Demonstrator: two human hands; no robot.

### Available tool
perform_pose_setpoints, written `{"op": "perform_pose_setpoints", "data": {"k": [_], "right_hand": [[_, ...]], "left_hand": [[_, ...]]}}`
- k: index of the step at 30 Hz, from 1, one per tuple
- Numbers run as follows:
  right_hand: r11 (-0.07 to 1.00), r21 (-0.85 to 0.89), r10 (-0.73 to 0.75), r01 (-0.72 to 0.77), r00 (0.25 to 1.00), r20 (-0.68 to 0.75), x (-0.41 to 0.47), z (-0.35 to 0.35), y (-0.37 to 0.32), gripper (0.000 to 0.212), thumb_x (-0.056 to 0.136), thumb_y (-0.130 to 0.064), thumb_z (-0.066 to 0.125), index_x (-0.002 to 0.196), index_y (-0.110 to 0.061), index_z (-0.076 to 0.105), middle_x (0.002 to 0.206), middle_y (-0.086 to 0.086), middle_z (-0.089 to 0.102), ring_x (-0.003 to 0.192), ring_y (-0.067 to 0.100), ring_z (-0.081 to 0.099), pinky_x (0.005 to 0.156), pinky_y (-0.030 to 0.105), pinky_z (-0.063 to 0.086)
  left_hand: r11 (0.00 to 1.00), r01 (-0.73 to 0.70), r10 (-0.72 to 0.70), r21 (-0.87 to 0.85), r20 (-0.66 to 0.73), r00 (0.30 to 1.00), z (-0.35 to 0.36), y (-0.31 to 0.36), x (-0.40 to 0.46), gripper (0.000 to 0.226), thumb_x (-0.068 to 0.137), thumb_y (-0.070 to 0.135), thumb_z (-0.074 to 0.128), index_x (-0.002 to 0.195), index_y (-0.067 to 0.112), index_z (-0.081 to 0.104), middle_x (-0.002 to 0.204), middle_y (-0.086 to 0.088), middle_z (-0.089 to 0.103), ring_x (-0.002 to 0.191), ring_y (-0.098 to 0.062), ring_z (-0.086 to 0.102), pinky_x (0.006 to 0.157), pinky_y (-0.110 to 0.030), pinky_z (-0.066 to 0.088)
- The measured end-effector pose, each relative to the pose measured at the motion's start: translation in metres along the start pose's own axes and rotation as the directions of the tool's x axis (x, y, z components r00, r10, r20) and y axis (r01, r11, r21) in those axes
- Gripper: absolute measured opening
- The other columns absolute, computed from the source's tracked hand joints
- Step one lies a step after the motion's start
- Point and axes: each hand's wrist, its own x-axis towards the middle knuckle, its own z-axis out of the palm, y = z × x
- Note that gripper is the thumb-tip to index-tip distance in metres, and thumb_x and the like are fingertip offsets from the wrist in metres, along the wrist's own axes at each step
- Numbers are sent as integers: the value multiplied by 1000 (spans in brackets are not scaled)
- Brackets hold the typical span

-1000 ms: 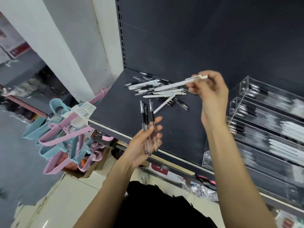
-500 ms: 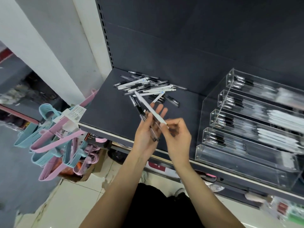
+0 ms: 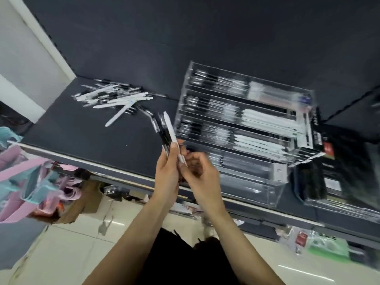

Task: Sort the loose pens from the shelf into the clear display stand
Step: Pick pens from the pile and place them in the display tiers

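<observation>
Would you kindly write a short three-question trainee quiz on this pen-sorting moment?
1. True or false: the left hand holds a bundle of pens.
2. On which side of the loose pile of pens does the clear stand sit: A) its left, B) its right, C) behind it?
3. Fill in: the right hand touches the lower end of a ____ pen.

Key: 1 true; 2 B; 3 white.

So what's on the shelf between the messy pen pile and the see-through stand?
In the head view, mostly bare dark shelf separates the loose pens from the clear stand; the pen bunch in the left hand sticks up there.
</observation>
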Motion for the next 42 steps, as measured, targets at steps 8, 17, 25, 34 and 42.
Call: {"op": "perform_pose_setpoints", "data": {"k": [8, 17, 25, 34, 42], "right_hand": [[928, -315, -257, 200, 954, -154, -5, -184, 22, 4, 84, -21, 69, 87, -21, 66, 79, -6, 64, 69, 8, 59, 65, 20, 48], [148, -855, -420, 497, 815, 400, 63, -246, 23, 15, 83, -20, 71, 97, -17, 68, 88, 1, 66, 80, 22, 65, 66, 29, 50], [-32, -861, -68, 508, 858, 509, 86, -233, 9, 18, 88, -3, 56, 90, -19, 63, 92, -1, 63, 81, 22, 62, 60, 26, 36], [482, -663, -256, 573, 816, 519, 44, -193, -25, 22, 93, -25, 55, 112, -21, 64, 95, -7, 69, 77, 7, 63, 64, 21, 49], [865, -378, -109, 330, 859, 500, 14, -102, -1, 18, 83, -22, 70, 100, -22, 63, 88, -12, 68, 80, 0, 63, 74, 19, 53]], "left_hand": [[987, 121, -113, -103, 77, 991, 77, -60, -53, 30, 101, 26, 36, 118, 16, 59, 96, 3, 69, 79, -9, 65, 68, -22, 54], [968, 183, -193, -170, -42, 980, 77, -69, -61, 29, 101, 32, 37, 105, 14, 60, 53, 10, 28, 39, -2, 24, 37, -15, 22], [975, 89, -108, -205, -82, 991, 86, -73, -63, 26, 102, 28, 35, 109, 14, 57, 58, 7, 28, 43, -4, 26, 40, -15, 27], [930, 23, -72, -367, -122, 990, 79, -65, -60, 31, 102, 29, 34, 114, 21, 61, 94, 1, 70, 82, -10, 68, 76, -27, 58], [932, -7, -23, -363, -77, 997, 67, -52, -55, 34, 101, 31, 31, 122, 23, 57, 113, 2, 70, 98, -13, 66, 84, -32, 55]]}}
